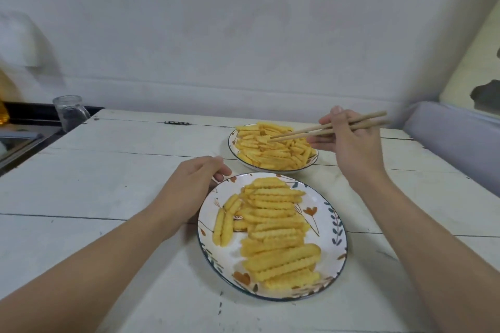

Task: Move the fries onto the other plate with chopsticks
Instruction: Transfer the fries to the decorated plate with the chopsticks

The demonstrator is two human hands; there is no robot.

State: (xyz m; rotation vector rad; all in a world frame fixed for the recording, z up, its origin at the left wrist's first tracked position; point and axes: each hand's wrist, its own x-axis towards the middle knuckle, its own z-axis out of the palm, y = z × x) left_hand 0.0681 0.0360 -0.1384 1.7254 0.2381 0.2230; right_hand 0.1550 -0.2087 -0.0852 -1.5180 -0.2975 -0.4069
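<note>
On the white bench (94, 184) stand 2 plates of crinkle-cut fries: a near plate (335, 227) with a leaf and flower pattern, and a far plate (232, 140) behind it. Gripped in the right hand (349, 143), the chopsticks (324, 128) point left, tips down among the far fries (273, 150). Fingers curled, the left hand (192, 186) holds the near plate's far-left rim, beside the near fries (273, 230). A glass jar (69, 112) sits at the bench's left edge.
</note>
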